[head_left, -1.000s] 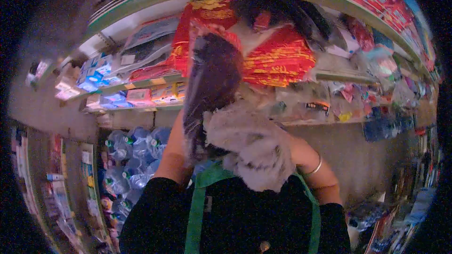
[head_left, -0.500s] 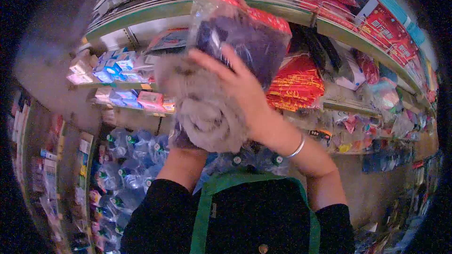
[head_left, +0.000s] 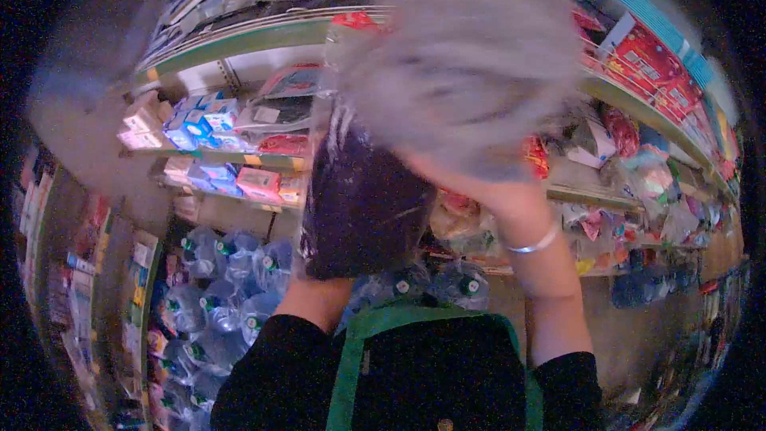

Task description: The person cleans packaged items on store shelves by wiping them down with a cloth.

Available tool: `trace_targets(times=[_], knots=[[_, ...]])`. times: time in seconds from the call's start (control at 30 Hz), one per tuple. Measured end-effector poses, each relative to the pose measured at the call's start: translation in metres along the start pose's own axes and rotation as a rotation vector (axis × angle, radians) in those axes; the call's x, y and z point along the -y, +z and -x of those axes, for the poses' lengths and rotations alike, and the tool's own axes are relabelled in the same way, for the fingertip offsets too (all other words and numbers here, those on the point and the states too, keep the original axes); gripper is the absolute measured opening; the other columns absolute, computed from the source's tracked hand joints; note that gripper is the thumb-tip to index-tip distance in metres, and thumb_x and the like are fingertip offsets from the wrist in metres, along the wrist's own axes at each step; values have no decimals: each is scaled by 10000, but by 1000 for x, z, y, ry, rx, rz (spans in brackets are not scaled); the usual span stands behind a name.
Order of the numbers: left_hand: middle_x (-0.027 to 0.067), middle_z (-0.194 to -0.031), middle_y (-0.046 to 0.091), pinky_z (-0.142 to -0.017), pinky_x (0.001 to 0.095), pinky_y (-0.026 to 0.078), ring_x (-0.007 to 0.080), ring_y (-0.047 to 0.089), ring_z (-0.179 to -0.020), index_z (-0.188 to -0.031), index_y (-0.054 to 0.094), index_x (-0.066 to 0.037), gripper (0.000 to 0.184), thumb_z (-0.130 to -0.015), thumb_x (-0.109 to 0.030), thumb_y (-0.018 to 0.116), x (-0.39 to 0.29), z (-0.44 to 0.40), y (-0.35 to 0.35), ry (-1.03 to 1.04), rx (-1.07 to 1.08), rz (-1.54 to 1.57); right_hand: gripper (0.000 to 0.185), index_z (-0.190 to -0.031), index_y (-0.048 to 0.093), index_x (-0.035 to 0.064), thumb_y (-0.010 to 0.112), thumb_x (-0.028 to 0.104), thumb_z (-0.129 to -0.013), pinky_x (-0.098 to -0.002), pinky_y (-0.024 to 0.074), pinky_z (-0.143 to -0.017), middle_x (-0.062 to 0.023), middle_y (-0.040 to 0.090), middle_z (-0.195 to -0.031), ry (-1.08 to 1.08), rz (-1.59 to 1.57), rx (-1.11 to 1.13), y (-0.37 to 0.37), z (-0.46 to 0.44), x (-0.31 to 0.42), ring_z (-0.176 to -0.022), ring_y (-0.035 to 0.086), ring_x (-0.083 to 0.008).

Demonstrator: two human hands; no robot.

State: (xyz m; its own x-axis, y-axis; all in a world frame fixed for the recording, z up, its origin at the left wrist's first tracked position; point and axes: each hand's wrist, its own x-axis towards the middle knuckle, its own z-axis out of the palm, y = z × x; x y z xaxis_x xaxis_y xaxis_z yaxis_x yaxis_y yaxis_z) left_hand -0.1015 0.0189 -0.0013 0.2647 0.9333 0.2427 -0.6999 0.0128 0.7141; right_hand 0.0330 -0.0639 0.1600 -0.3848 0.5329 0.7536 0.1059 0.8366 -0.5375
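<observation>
My right hand, with a silver bangle at its wrist, grips a fluffy grey cloth. Motion smears the cloth, and most of the fingers are hidden in or behind it. Below and left of the cloth is a dark folded item in a clear plastic bag; a bit of red shows at its top. My left hand supports this package from behind, so only the wrist shows below it and the fingers are hidden. The cloth overlaps the package's upper part.
Shelves ahead carry small boxes, red printed packs and other bagged goods. Large clear bottles with green caps stand low on the left. A narrow shelf rack rises at the far left.
My right hand has swung the grey cloth up and to the right, from in front of the package's lower part. More of the package's dark front now shows.
</observation>
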Motion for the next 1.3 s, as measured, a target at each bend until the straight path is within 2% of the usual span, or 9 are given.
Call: trace_targets(times=[0.13, 0.4, 0.53, 0.67, 0.87, 0.93, 1.07, 1.17, 1.3], knots=[[68, -1022, 530, -754, 323, 441, 184, 531, -891, -1120, 484, -89, 341, -824, -254, 447, 2, 0, 3, 11, 2, -2, 599, -1187, 439, 125, 605, 48, -616, -356, 291, -990, -67, 402, -1249, -273, 846, 243, 14, -35, 10, -1179, 344, -256], [77, -1030, 527, -754, 334, 444, 194, 532, -896, -1124, 483, -91, 352, -818, -260, 450, 15, -12, 25, 15, 48, -19, 736, -1276, 304, 93, 598, 74, -602, -402, 246, -1007, -87, 335, -1305, -134, 619, 120, -26, 6, -37, -1236, 255, -288], [82, -1034, 526, -754, 339, 445, 199, 532, -899, -1126, 483, -92, 357, -814, -263, 452, 21, -2, 28, 0, 39, -7, 693, -1242, 360, 89, 592, 83, -590, -406, 210, -1020, -97, 357, -1284, 220, -94, -145, 15, 53, -47, -1225, 261, -321], [86, -1038, 524, -753, 344, 447, 204, 532, -901, -1128, 482, -93, 363, -811, -267, 453, 7, 13, 14, 20, -13, 1, 595, -1157, 450, 86, 598, 138, -583, -442, 197, -1015, -110, 371, -1271, -242, 375, 441, 38, 113, -49, -1226, 262, -316], [93, -1044, 522, -753, 352, 449, 212, 533, -905, -1132, 481, -94, 371, -807, -271, 455, -17, 25, -4, 99, -103, -63, 416, -1041, 530, 64, 558, 193, -646, -413, 348, -927, -107, 537, -1093, 340, -125, 510, 0, 162, -66, -1046, 474, -297], [95, -1046, 521, -753, 354, 450, 214, 533, -907, -1133, 481, -94, 374, -805, -273, 456, -21, 25, -6, 118, -114, -91, 422, -1063, 521, 43, 567, 253, -700, -374, 394, -886, -96, 566, -1049, 577, -266, 160, -24, 150, -60, -977, 528, -261], [100, -1050, 520, -752, 360, 451, 219, 533, -909, -1135, 481, -95, 380, -802, -276, 458, -18, 31, -1, 137, -126, -135, 515, -1171, 457, 51, 573, 214, -696, -387, 351, -931, -119, 483, -1172, 179, -362, -351, -28, 51, 2, -1071, 469, -262], [103, -1053, 519, -752, 363, 453, 223, 534, -911, -1137, 480, -96, 384, -800, -279, 459, -14, 36, 3, 164, -136, -187, 617, -1219, 428, 129, 549, 142, -615, -393, 210, -1014, -154, 336, -1296, -162, 442, 93, 4, 21, -15, -1219, 275, -329], [107, -1057, 517, -752, 369, 454, 228, 534, -914, -1139, 480, -97, 390, -797, -282, 460, -20, 55, 8, 301, -174, -455, 324, -984, 572, 161, 534, 204, -665, -456, 222, -994, -63, 437, -1219, -321, 421, 428, 78, 40, -6, -1182, 338, -269]])
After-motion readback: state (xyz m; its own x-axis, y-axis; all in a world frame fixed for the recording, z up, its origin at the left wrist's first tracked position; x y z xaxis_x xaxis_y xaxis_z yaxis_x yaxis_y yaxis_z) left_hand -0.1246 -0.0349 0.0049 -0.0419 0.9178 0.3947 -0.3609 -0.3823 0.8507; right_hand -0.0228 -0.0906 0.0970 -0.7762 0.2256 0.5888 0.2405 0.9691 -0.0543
